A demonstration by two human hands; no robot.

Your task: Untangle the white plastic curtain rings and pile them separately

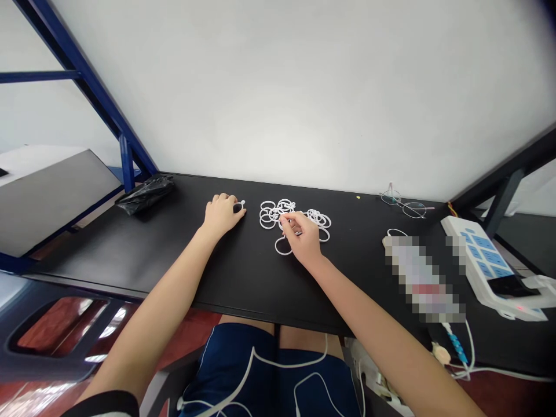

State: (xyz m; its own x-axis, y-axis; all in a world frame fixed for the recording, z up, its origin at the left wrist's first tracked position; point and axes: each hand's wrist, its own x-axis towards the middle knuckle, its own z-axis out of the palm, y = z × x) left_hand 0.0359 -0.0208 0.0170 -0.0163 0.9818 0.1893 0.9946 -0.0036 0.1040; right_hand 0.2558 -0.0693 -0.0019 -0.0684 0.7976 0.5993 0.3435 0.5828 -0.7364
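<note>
A heap of several white rings (273, 212) lies on the black desk (182, 260) near the wall. My right hand (302, 236) rests on the heap with thumb and fingers pinched on one white ring. One more ring (283, 247) lies just left of that hand. My left hand (222, 213) sits curled on the desk to the left of the heap, fingers closed on a small white piece (242, 203) that sticks out at the fingertips.
A crumpled black plastic bag (146, 193) lies at the desk's back left. Spectacles (406, 204) sit at the back right. A white power strip (490, 267) and a blurred-out object (423, 278) lie at the right. Blue steel frame stands left.
</note>
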